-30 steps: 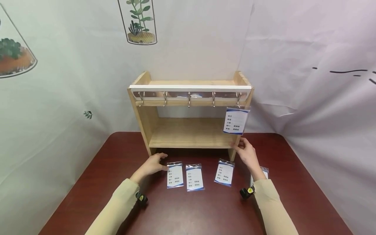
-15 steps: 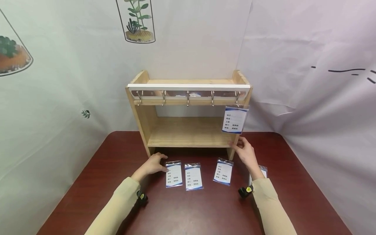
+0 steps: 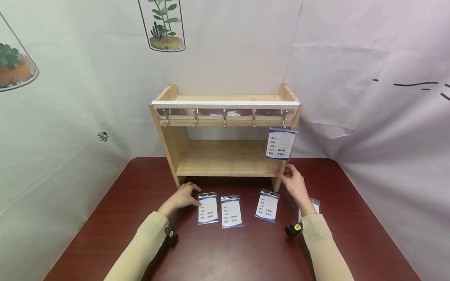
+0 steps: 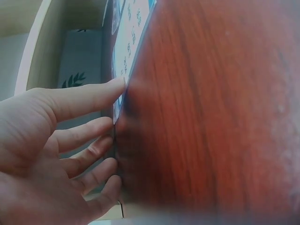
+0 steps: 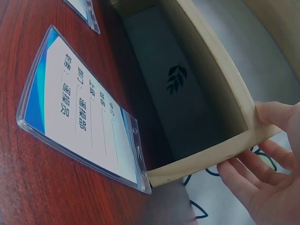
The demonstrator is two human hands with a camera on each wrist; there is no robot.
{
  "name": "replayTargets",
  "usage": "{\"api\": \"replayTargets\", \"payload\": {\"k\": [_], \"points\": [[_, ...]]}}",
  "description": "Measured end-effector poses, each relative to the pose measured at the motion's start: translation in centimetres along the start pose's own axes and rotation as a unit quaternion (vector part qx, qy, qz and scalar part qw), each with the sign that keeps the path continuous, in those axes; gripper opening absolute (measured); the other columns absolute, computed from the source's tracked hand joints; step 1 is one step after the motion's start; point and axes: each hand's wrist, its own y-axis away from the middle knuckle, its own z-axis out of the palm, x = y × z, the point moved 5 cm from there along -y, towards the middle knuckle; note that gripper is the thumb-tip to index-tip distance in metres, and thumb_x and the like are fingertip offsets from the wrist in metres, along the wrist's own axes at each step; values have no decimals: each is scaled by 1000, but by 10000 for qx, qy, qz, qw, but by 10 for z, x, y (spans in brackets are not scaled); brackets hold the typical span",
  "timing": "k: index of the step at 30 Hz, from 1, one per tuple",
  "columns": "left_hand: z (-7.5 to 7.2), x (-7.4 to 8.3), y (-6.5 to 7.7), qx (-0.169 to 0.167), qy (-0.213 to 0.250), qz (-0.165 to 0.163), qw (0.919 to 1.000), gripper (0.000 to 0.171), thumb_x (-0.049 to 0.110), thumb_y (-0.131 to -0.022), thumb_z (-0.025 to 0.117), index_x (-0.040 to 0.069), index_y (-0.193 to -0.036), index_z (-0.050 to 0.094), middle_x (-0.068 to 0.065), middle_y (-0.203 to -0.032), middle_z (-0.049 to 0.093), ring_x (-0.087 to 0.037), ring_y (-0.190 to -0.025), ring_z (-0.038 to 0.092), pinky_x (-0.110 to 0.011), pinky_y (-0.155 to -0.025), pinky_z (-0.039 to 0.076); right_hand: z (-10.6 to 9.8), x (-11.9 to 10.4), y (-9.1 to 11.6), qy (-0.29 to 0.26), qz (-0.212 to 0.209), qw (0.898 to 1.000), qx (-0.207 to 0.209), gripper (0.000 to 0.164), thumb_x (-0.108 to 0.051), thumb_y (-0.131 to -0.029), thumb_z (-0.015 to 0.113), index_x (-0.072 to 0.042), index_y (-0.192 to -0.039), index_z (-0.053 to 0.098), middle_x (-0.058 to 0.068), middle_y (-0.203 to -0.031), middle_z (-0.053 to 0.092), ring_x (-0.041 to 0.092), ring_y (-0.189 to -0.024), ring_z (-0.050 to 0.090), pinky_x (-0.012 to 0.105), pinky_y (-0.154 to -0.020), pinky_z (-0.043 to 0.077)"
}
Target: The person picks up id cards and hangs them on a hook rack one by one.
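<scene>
My left hand [image 3: 183,196] lies low at the table, its thumb touching the near corner of the leftmost badge holder [image 3: 208,210]. In the left wrist view the other fingers, loosely bent, have their tips at the tabletop. My right hand [image 3: 296,185] grips the right side panel of the wooden rack [image 5: 201,161], thumb at the shelf's front edge and fingers on the outer face. One clear badge holder [image 3: 281,143] hangs from the rightmost hook. Between my hands lie a middle badge holder [image 3: 231,212] and a tilted one [image 3: 267,207].
Another badge holder [image 3: 315,203] lies at the right, partly hidden by my right forearm. Several metal hooks [image 3: 225,117] line the rack's white front rail [image 3: 225,104]. Behind the dark red table [image 3: 225,253] hangs a pale printed cloth [image 3: 239,47].
The head view has shifted slightly. Both hands, the hanging badge holder and those on the table keep the same places relative to the rack.
</scene>
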Motion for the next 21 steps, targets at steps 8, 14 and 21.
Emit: {"api": "replayTargets", "payload": {"k": [8,14,21], "points": [[-1,-1,-1,-15,15,-31,10000,44,18,-69,91,3,-105,71,-16,-116,62,-41,-115,51,-52,-98,43,1,0,0,-146,44,9998,-103,63,-39,-95,70,-3,-142,48,26,-128,61,39,-119,61,51,-96,49],[-1,-1,-2,11,-106,-57,9999,40,17,-70,91,5,-102,71,-12,-109,64,-38,-112,53,-51,-96,44,2,-1,0,-256,90,9995,-152,64,-37,-95,71,-3,-143,46,26,-130,60,40,-121,60,52,-98,48],[0,-1,-5,-13,-157,-36,9999,39,17,-70,91,5,-101,70,-10,-108,64,-38,-112,54,-51,-97,44,2,0,-2,-296,99,9994,-161,63,-37,-96,70,-3,-143,46,26,-130,60,39,-121,60,51,-97,48]]}}
